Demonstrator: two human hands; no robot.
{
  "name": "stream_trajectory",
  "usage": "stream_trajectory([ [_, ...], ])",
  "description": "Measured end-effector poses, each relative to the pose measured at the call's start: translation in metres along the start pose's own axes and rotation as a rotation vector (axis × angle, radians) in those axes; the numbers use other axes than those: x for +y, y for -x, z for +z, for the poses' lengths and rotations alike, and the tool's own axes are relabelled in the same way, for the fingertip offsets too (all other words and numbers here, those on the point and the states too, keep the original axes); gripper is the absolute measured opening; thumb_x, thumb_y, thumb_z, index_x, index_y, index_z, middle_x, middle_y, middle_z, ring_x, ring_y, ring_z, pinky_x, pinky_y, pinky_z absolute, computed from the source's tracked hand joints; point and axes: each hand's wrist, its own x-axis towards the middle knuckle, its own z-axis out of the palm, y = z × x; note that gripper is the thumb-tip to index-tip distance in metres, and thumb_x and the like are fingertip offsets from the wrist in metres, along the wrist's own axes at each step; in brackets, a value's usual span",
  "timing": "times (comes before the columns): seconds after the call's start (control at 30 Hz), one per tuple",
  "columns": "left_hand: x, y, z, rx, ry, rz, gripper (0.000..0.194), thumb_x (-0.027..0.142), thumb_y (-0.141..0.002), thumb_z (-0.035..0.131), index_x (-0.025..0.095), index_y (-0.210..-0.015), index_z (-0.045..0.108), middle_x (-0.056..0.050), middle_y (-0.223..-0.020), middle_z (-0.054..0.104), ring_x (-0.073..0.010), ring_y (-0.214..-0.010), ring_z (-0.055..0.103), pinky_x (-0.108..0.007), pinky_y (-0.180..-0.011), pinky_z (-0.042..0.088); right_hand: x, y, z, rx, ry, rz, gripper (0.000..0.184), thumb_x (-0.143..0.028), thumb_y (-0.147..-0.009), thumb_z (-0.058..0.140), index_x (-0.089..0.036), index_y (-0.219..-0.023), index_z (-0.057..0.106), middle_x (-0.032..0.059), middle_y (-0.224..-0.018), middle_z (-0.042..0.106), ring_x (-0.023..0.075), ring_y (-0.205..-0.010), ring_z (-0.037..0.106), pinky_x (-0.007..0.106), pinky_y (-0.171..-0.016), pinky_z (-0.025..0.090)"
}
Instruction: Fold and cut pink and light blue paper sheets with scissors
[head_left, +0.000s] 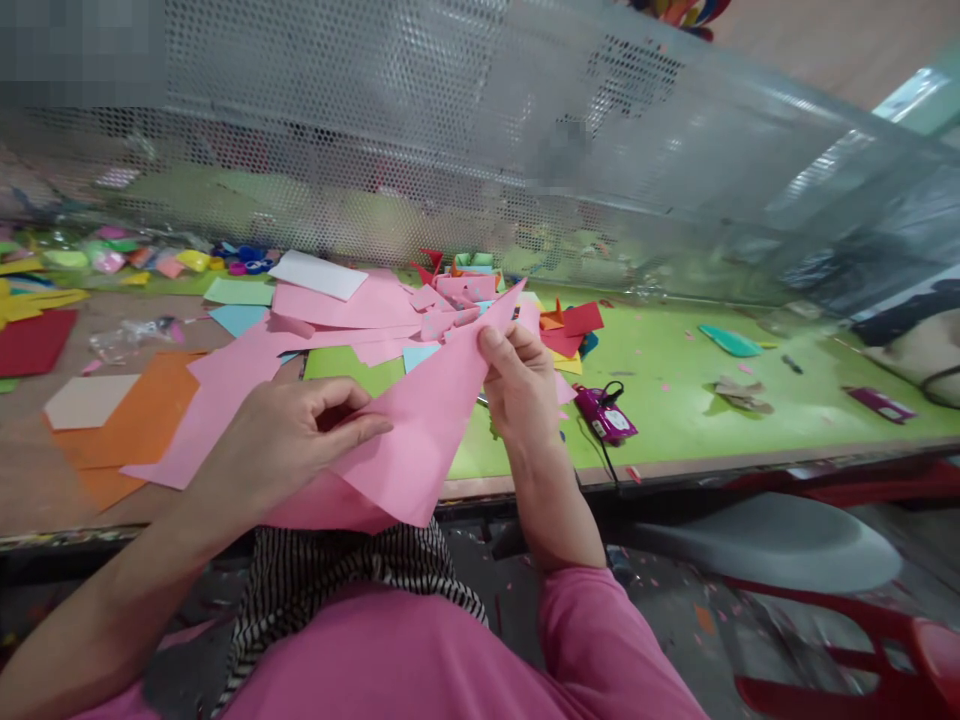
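Note:
A sheet of pink paper (427, 425) is held up between my hands over the table's front edge, with one corner pointing up and to the right. My left hand (300, 430) pinches its left edge between thumb and fingers. Near the upper corner, my right hand (519, 375) grips the same paper, thumb in front and fingers curled behind. The lower part of the paper hangs folded down by my lap. Behind it lie more pink sheets (349, 300) and a heap of small folded pink pieces (457, 300).
Orange paper (154, 400) and a white cut piece (90, 400) lie to the left. Right of my hands are red paper (583, 319), a purple device with a cord (606, 415) and a teal piece (729, 340). A perforated metal panel (450, 130) borders the back. A red chair (885, 650) stands lower right.

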Motion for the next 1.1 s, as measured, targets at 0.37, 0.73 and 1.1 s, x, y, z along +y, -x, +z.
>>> stream_trajectory([
  [0.37, -0.012, 0.012, 0.014, -0.024, -0.135, 0.032, 0.040, 0.059, -0.089, 0.061, 0.023, -0.072, 0.070, 0.002, -0.065, 0.067, -0.0143, -0.061, 0.056, -0.024, -0.056, 0.041, 0.003, 0.003, 0.002, -0.004, -0.069, 0.066, 0.035, -0.057, -0.071, 0.085, -0.025, -0.074, 0.069, -0.0050, -0.066, 0.058, 0.0103, -0.061, 0.050, 0.025, -0.058, 0.046],
  [0.73, -0.027, 0.012, 0.014, -0.161, -0.188, 0.015, 0.048, 0.064, -0.090, 0.057, 0.022, -0.067, 0.061, 0.003, -0.063, 0.059, -0.0141, -0.060, 0.052, -0.024, -0.055, 0.039, -0.001, 0.001, 0.004, -0.050, 0.037, 0.008, 0.034, -0.057, -0.074, 0.081, -0.024, -0.072, 0.072, -0.0046, -0.068, 0.058, 0.0104, -0.067, 0.048, 0.026, -0.066, 0.042],
  [1.1, -0.026, 0.013, 0.022, -0.158, -0.010, -0.116, 0.048, 0.070, -0.087, 0.058, 0.025, -0.083, 0.075, 0.001, -0.078, 0.071, -0.0172, -0.072, 0.063, -0.025, -0.063, 0.047, 0.008, 0.003, 0.008, -0.077, 0.032, 0.050, 0.034, -0.053, -0.076, 0.080, -0.022, -0.070, 0.069, -0.0049, -0.066, 0.049, 0.0103, -0.065, 0.039, 0.026, -0.063, 0.035],
])
